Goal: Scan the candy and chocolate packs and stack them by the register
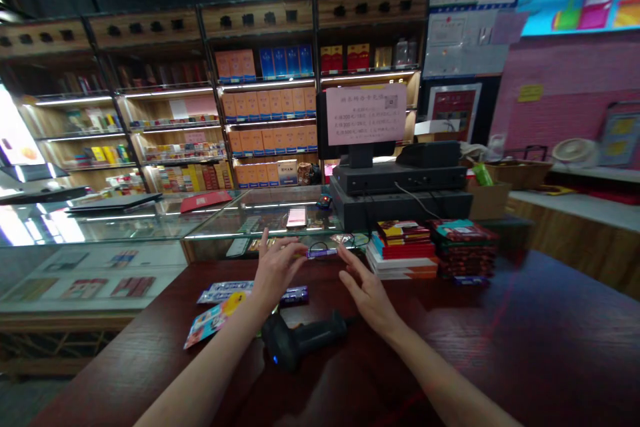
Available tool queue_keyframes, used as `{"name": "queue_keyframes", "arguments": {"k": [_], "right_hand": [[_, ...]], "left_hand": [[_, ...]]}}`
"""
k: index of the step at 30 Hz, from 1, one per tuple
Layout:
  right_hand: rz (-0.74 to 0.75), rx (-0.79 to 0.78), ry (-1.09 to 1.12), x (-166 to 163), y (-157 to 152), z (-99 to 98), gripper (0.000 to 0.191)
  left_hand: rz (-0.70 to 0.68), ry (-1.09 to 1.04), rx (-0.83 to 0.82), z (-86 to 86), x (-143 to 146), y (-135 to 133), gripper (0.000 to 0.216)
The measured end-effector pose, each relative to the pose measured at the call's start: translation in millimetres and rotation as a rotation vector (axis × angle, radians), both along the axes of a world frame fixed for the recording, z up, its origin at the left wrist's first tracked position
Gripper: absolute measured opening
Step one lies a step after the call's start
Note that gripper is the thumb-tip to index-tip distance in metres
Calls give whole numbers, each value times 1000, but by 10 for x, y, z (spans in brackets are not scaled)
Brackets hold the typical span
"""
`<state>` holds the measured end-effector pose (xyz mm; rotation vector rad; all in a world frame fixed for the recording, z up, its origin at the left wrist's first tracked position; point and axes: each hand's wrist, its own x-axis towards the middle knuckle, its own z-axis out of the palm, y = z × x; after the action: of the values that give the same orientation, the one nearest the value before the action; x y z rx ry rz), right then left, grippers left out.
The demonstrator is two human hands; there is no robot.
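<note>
My left hand [280, 267] pinches one end of a thin purple packet [321, 253], seen nearly edge-on above the counter. At the packet's other end, my right hand [369, 292] has its fingers stretched out; whether the fingertips touch it I cannot tell. Below and between my forearms lies a black barcode scanner [305, 339] with a small blue light. Purple-and-white wrapped packets [226, 291] and a light-blue packet with a yellow figure [213, 321] lie left of the scanner, partly covered by my left arm.
On the dark wooden counter [540, 340], a stack of books or boxes [403, 257] and a pile of dark-red packets [465, 247] stand at the right. Behind are a black register [400, 203] with a pink sign [367, 115], a glass display case [240, 203] and stocked shelves.
</note>
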<state>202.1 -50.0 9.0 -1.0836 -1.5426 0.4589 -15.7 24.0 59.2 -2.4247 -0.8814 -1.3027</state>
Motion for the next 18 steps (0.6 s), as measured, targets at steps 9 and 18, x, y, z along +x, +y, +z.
{"name": "queue_keyframes", "arguments": {"k": [9, 18], "right_hand": [[-107, 10, 20, 334, -217, 85, 53], [-259, 14, -8, 734, -481, 30, 50]], "left_hand": [[-23, -108, -166, -39, 537, -164, 9], [-110, -344, -279, -200, 1130, -303, 9]]}}
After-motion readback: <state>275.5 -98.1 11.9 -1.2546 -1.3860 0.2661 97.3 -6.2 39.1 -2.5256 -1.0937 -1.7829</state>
